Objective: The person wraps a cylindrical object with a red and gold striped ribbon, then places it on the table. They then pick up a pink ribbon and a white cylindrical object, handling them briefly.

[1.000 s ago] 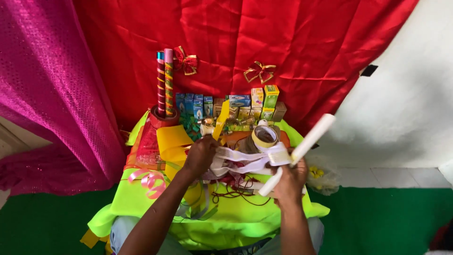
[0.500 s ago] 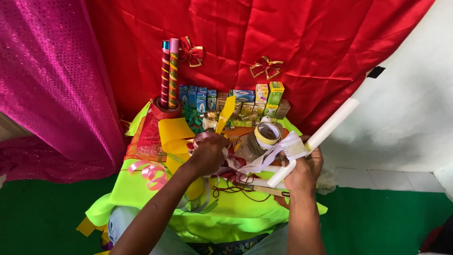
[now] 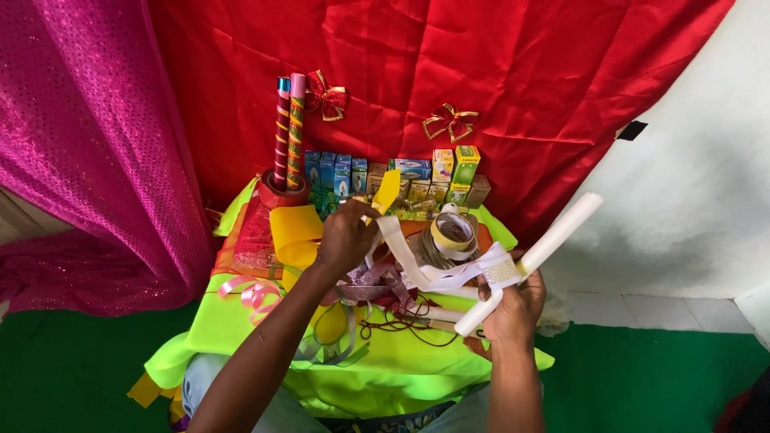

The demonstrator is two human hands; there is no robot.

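Red cloth behind, left hand (image 3: 346, 238) has drawn white ribbon (image 3: 417, 271) up, fingers pinching it; right hand (image 3: 513, 303) grips white roll (image 3: 533, 258)

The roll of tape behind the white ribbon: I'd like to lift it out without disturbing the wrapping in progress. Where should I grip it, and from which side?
Probably by its far rim, coming from above and behind. The roll of tape shows its open centre upward, so a finger inside and thumb outside could pinch the ring. Its near side is crossed by the white ribbon running from the left hand to the white rod in the right hand.
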